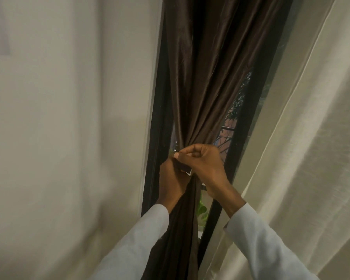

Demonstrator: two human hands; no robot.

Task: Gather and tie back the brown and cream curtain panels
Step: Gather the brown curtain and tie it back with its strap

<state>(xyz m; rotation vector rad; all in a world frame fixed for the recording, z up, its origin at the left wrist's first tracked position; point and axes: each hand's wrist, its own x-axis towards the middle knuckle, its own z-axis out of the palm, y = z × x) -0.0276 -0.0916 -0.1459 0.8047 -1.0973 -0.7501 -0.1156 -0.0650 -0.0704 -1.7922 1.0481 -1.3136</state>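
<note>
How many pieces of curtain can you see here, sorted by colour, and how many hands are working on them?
Brown curtain panel: 1, bunched at its middle
Cream curtain panel: 1, hanging loose at the right
Hands: 2, the left hand and right hand, both gripping the brown gather, with a dark strip between them
Total: 2 curtain panels and 2 hands, 4 in all

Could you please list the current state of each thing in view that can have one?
Brown curtain: gathered into a tight bunch at hand height.
Cream curtain: hanging loose, untied.
Tie-back strip: at the bunch, held by both hands.
Left hand: grips the strip and bunch.
Right hand: pinches the strip.
Window: partly uncovered.
</note>
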